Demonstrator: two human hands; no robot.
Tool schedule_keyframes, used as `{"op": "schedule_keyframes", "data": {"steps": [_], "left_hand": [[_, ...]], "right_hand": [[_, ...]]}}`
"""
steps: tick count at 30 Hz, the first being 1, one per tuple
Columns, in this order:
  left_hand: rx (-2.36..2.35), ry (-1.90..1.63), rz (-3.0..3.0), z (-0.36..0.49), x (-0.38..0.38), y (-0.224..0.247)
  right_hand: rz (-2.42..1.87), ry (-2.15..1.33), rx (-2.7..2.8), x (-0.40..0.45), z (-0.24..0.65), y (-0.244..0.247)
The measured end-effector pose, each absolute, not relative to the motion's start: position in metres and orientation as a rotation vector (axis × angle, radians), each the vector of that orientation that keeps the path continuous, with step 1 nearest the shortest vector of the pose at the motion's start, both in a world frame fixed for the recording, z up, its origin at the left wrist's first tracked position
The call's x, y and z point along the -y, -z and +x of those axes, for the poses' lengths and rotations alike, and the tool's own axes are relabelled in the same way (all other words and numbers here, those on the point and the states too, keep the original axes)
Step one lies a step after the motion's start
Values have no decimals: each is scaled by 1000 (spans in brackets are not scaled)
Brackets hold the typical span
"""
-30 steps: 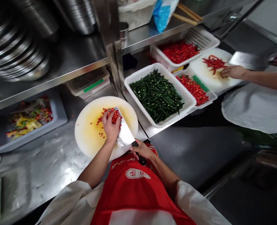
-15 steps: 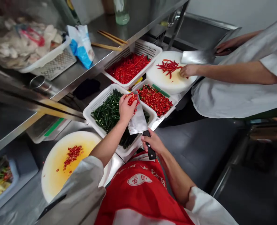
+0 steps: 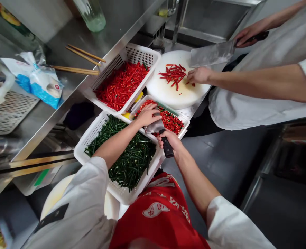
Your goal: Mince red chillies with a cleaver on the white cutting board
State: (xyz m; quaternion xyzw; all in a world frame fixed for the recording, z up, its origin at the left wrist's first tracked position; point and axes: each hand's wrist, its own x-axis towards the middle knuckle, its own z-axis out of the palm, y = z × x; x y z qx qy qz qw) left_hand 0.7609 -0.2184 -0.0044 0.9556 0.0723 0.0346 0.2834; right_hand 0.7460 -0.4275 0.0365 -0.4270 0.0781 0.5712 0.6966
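Note:
My right hand [image 3: 172, 141] is wrapped round the black handle of a cleaver [image 3: 154, 127]. Its blade is tilted over a white container of chopped red chillies [image 3: 172, 121]. My left hand [image 3: 148, 116] lies across the upper blade with fingers stretched out, covering part of it. Whether chillies remain under those fingers is hidden. Below my left forearm sits a white basket of green chillies [image 3: 132, 155]. Behind it stands another white basket of long red chillies [image 3: 123, 84].
At the right, a co-worker's hand [image 3: 199, 75] touches red chillies on a round white board [image 3: 165, 91]; their other hand holds a second cleaver [image 3: 212, 54]. Chopsticks [image 3: 75, 69] and a blue-white bag [image 3: 38, 81] lie on the steel shelf, left. My sleeve partly covers another round board [image 3: 55, 192].
Both my hands and the cleaver have moved from over the green chillies to the container of chopped red ones. My left fingers have spread from a cupped heap of chopped chillies. The view has shifted.

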Motion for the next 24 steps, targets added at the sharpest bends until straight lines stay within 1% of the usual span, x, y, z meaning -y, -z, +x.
{"op": "schedule_keyframes", "data": {"steps": [2,7,13,16,18,20,22,24], "left_hand": [[-69,-9,2635,760,219,9],[-41,11,2707,780,200,29],[-115,37,2802,796,180,39],[-198,-134,2757,790,184,28],[-295,-281,2671,778,189,16],[-342,-348,2573,753,196,1],[-372,-374,2493,710,203,-15],[-458,-464,2431,648,210,-28]], "right_hand": [[-931,-1298,-175,430,751,-36],[-939,-1325,-158,459,752,-36],[-954,-1364,-192,553,722,-31],[-970,-1335,-257,596,696,-29],[-976,-1320,-280,614,677,-29],[-972,-1330,-260,622,660,-28],[-971,-1375,-214,623,645,-27],[-991,-1442,-145,619,633,-23]]}}
